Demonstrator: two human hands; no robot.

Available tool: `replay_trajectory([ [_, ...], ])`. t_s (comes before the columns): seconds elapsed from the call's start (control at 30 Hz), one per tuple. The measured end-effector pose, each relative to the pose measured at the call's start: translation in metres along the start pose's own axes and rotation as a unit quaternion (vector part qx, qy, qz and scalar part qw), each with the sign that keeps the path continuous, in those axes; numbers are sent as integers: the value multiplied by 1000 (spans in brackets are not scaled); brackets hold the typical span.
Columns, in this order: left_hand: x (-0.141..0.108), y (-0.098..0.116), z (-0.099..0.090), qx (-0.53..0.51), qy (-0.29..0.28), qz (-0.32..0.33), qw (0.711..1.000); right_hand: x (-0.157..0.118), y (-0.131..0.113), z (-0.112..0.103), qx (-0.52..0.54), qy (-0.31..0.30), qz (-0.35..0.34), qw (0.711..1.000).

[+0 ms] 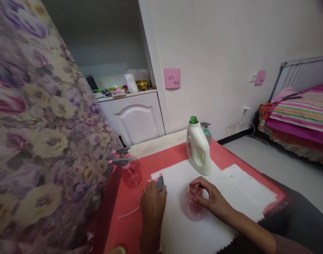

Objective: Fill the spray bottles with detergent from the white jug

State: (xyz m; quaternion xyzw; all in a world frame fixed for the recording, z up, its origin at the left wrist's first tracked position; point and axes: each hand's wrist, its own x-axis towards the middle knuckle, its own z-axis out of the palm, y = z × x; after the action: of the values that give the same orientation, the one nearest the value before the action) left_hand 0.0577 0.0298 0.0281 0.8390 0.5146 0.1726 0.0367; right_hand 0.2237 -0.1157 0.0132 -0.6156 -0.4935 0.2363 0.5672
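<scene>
The left hand (154,200) is at lower centre, back upward, fingers curled, wrist (150,233) near the bottom edge. The right hand (213,199) bends thumb and fingers inward, forearm (247,224) slanting in from lower right.

Holds pink-and-grey spray head (160,183) in left hand (153,201), lower centre; steadies pink bottle (194,209) by neck with right hand (212,197), lower right of centre. Shows pale jug (196,148) above.

Bed (304,113) cut off, R edge; teal bottle (207,135) part. hidden behind jug (195,148), ctr; L hand (152,201) hides pt. of sprayer (160,182).
</scene>
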Motion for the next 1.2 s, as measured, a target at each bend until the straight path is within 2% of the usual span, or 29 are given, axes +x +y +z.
replay_trajectory([
  [0.07, 0, -3, 16, 34, -28, -10, 999, 0, -2, 0, -2, -1, 4, 1000],
  [0.17, -2, -6, 25, 48, -54, -29, 997, -1, -3, 0, 0, -4, 9, 1000],
  [0.53, -7, -17, 25, 77, -139, -45, 986, 0, 1, 0, 14, -2, 1, 1000],
  [0.97, -5, -18, 15, 75, -169, -75, 980, 1, -1, 0, 21, 4, -1, 1000],
  [1.2, -3, -21, 15, 85, -159, -60, 982, 2, -1, 0, 29, -1, 1, 1000],
])
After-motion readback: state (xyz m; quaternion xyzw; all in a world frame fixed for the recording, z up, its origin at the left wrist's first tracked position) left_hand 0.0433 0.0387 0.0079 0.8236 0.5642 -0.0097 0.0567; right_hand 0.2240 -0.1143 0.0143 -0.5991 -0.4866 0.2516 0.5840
